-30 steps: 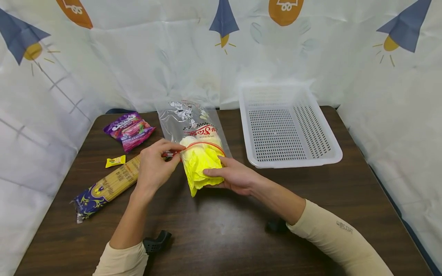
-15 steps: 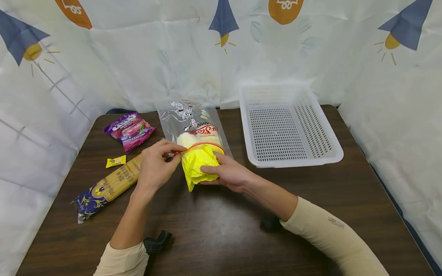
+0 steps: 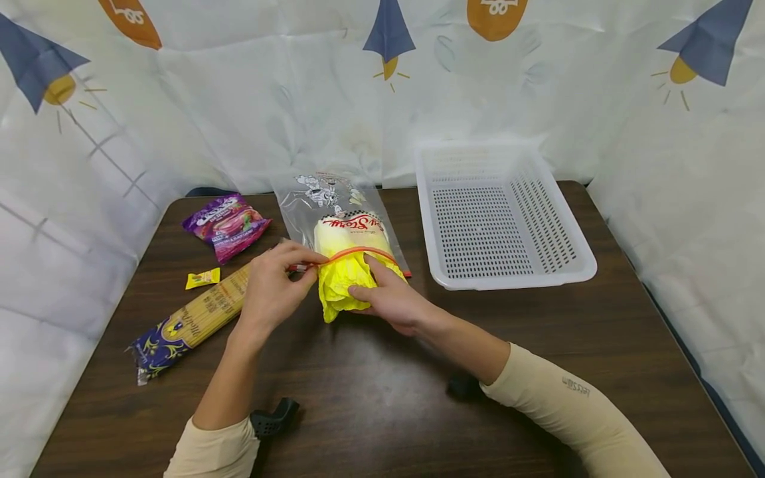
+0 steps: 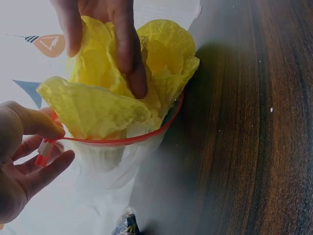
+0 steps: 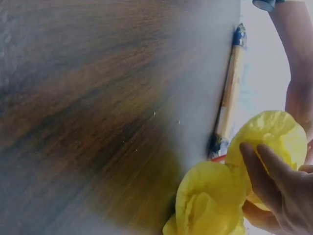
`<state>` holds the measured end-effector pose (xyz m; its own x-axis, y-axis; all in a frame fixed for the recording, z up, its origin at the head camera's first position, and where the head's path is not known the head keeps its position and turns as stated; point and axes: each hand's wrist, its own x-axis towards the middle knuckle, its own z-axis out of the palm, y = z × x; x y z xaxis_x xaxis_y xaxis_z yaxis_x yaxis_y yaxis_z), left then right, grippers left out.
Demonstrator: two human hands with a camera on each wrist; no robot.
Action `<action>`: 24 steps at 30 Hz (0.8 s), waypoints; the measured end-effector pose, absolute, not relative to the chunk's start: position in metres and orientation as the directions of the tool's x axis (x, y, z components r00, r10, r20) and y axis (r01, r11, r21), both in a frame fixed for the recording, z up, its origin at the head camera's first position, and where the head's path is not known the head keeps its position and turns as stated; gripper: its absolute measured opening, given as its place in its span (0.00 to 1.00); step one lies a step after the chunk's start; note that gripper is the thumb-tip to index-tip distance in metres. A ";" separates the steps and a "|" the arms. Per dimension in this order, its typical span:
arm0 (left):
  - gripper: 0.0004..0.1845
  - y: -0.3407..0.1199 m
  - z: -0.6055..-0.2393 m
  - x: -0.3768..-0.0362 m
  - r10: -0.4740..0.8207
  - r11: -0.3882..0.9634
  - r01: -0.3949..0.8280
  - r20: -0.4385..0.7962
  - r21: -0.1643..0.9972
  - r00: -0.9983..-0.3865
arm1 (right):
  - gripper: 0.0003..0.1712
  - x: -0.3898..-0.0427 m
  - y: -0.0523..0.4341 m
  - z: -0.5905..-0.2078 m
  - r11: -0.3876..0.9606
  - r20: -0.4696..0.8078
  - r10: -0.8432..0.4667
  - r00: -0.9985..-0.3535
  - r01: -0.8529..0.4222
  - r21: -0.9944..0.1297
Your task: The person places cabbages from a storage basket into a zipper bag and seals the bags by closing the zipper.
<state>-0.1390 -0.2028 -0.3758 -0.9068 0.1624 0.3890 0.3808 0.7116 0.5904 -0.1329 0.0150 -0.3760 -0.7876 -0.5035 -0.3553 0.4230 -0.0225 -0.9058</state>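
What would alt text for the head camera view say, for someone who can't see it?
A person's right grip holds a yellow leafy bundle partly inside a clear printed bag, while the left grip pinches the bag's red edge. On the dark table, a purple packet, small yellow packet and long packet lie at left, a white basket at right.

1 bare left hand + 1 bare right hand = 2. 1 yellow ruffled leafy bundle; leaves overlap, can't count them singly. 1 clear printed plastic bag with a red zip mouth. Packaged goods, 3: 1 long blue-and-gold spaghetti pack, 1 shiny purple-and-pink pouch, 1 small yellow wrapped sweet. 1 white perforated plastic basket. 1 dark brown wood-grain worktop. 2 cream fabric sleeves, 2 black plastic devices. White printed backdrop, head view: 3 blue rocket shapes, 2 orange rounded shapes; faint leaf prints too pale to count.
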 end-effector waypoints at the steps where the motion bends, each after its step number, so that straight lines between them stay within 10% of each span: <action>1: 0.09 -0.203 -0.376 -0.139 0.165 0.712 0.383 0.389 0.588 -0.906 | 0.42 -0.133 0.015 -0.377 -0.013 -0.352 -0.495 -0.794 0.412 -0.911; 14: 0.09 -0.203 -0.375 -0.141 0.176 0.710 0.393 0.394 0.584 -0.902 | 0.33 -0.141 0.013 -0.386 0.148 -0.262 -0.398 -0.879 0.220 -0.964; 24: 0.09 -0.205 -0.375 -0.140 0.178 0.701 0.402 0.401 0.589 -0.898 | 0.33 -0.151 0.010 -0.394 0.059 -0.308 -0.386 -0.869 0.310 -0.949</action>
<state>-0.1401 -0.2051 -0.3751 -0.8985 0.1781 0.4013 0.4020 0.7011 0.5890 -0.1513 0.0100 -0.3936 -0.8694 -0.3863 -0.3081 0.3102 0.0587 -0.9489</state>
